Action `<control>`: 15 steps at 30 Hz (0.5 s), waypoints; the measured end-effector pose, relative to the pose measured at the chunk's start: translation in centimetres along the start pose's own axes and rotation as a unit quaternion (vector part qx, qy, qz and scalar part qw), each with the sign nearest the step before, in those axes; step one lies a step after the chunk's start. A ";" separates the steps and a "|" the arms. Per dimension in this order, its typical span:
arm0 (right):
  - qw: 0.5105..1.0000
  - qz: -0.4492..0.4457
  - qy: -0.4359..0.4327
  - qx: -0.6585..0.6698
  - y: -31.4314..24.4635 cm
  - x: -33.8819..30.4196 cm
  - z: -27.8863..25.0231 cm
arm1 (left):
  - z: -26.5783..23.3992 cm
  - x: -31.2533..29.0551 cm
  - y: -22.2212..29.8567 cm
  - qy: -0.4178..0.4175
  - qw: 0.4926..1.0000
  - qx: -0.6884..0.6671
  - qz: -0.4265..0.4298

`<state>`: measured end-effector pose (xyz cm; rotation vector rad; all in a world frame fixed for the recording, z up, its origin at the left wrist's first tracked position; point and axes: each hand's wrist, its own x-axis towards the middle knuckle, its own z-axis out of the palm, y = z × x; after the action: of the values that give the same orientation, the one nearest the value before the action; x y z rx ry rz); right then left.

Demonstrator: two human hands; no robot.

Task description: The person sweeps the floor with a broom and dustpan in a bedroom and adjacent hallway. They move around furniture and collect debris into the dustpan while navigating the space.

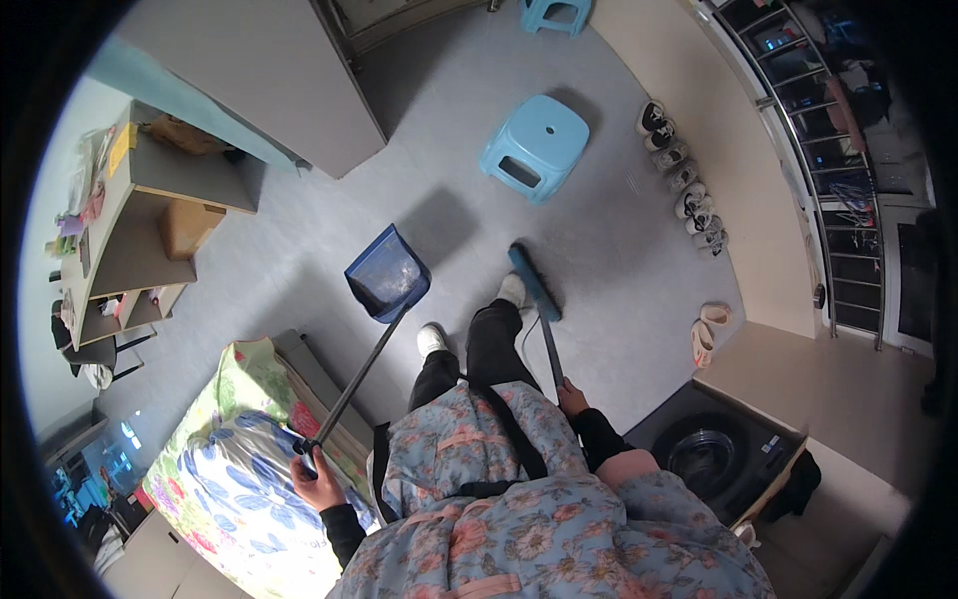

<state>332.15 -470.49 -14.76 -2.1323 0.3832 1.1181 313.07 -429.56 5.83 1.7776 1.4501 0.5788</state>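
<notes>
A broom [535, 282] with a blue-green head reaches down to the grey floor [624, 299], just beside the person's right shoe [511, 290]. The right hand [572, 399] has its grip closed around the broom's dark handle. Ahead of the left shoe [431, 340] is a blue dustpan [389, 277] (pale specks show inside it; whether it rests on the floor or hangs above, I cannot tell). The left hand [317, 481] has its grip wrapped round the top of its long handle.

Farther out, the smooth floor bears a light-blue stool [544, 135], with a second stool [555, 14] beyond. A row of shoes [687, 178] lines the pale wall [743, 165] at right, near a dark front-loading washing machine [704, 449]. At left are a flower-patterned bed [244, 364], a shelf unit [190, 187] and a tall grey cabinet [254, 85].
</notes>
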 end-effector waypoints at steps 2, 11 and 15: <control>0.999 -0.015 -0.024 0.018 -0.6 -0.8 -0.1 | -1.1 1.2 -0.7 0.006 1.000 -0.009 -0.014; 0.926 0.167 -0.012 0.339 -3.1 -2.8 -2.8 | -2.0 8.2 0.5 0.011 0.998 -0.046 0.039; 0.940 0.143 0.068 0.302 -3.9 2.1 -2.8 | -0.5 12.2 3.3 0.021 0.991 0.016 0.132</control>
<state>337.13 -469.50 -13.66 -1.6335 0.9903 0.8549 317.82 -417.95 7.36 2.0103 1.2643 0.7346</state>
